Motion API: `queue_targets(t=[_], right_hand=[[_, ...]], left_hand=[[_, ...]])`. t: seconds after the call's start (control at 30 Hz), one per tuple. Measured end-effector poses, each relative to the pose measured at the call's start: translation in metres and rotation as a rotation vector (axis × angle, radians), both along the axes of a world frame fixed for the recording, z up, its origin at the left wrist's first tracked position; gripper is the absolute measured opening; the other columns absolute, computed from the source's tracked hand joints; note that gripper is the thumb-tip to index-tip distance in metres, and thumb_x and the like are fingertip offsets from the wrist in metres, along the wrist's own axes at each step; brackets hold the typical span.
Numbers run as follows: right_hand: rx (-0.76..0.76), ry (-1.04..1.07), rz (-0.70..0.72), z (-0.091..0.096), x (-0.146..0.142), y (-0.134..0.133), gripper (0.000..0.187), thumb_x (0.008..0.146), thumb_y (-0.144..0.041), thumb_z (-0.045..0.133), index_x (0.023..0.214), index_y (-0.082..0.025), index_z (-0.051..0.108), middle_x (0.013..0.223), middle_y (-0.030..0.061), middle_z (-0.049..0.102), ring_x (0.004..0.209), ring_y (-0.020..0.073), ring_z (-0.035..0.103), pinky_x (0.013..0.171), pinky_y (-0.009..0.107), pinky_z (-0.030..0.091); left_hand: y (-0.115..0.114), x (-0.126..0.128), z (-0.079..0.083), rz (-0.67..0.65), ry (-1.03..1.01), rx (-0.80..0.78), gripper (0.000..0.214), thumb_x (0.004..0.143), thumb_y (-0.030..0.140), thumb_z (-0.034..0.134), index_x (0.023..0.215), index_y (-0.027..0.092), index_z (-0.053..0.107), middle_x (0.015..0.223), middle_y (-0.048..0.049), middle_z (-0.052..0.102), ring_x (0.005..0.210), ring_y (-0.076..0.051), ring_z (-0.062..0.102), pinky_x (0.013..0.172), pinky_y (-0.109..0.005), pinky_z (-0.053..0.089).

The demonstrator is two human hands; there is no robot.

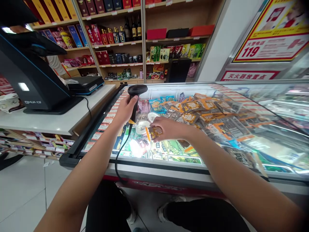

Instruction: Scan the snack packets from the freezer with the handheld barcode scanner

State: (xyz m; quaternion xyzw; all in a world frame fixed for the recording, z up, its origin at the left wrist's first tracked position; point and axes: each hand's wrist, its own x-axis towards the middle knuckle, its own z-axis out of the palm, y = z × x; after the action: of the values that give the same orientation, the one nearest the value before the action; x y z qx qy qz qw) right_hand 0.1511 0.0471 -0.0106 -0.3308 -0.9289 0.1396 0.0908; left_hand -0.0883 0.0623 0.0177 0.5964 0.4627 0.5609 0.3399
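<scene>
My left hand (125,109) is wrapped round the handle of a black barcode scanner (136,91), whose head points right and whose cable hangs down over the freezer's front edge. My right hand (169,129) lies over the glass lid, its fingers closed on a small orange snack packet (155,132) just below the scanner. Both hands hover above the glass top of a chest freezer (149,167), with a heap of orange and black snack packets (212,116) lying on the lid to the right.
A white counter (58,119) at left carries a black till screen (29,80) and a flat black device. Shelves of boxes and bottles (116,35) line the back wall. A red and yellow poster (275,32) hangs at right. White floor tiles lie below left.
</scene>
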Motion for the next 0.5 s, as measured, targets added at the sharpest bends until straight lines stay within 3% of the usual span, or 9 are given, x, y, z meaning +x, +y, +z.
queue_targets(t=[0.13,0.23,0.37,0.5], right_hand=[[-0.163,0.173,-0.133,0.006,0.006,0.009,0.059,0.086,-0.061,0.079,0.132,-0.023,0.076,0.127,0.0136,0.074,0.105,0.0317,0.072,0.087,0.043,0.059],[-0.304,0.499,-0.276,0.011,0.011,0.021,0.064,0.099,-0.072,0.054,0.135,-0.023,0.073,0.114,0.0143,0.079,0.091,0.0298,0.074,0.08,0.044,0.059],[-0.411,0.919,-0.361,0.016,0.016,0.03,0.081,0.1,-0.081,0.024,0.137,-0.024,0.068,0.119,0.0155,0.078,0.102,0.0344,0.075,0.086,0.049,0.059],[-0.432,1.077,-0.381,0.017,0.01,0.025,0.089,0.094,-0.086,0.02,0.139,-0.022,0.064,0.12,0.0148,0.077,0.107,0.0347,0.074,0.086,0.046,0.057]], left_hand=[[-0.003,0.002,0.0,-0.056,-0.036,0.005,0.04,0.089,0.06,0.064,0.083,0.022,0.057,0.064,-0.0006,0.065,0.053,-0.012,0.058,0.05,-0.023,0.044],[-0.007,0.003,0.003,-0.09,-0.102,0.019,0.046,0.087,0.068,0.063,0.085,0.022,0.058,0.065,-0.0019,0.066,0.054,-0.014,0.059,0.049,-0.025,0.043],[-0.014,0.006,0.006,-0.169,-0.143,0.03,0.055,0.085,0.076,0.06,0.086,0.021,0.061,0.064,-0.0028,0.066,0.051,-0.014,0.058,0.047,-0.026,0.042],[-0.022,0.013,0.003,-0.342,-0.1,0.018,0.064,0.085,0.083,0.056,0.087,0.019,0.062,0.066,-0.0058,0.069,0.052,-0.015,0.059,0.046,-0.026,0.042]])
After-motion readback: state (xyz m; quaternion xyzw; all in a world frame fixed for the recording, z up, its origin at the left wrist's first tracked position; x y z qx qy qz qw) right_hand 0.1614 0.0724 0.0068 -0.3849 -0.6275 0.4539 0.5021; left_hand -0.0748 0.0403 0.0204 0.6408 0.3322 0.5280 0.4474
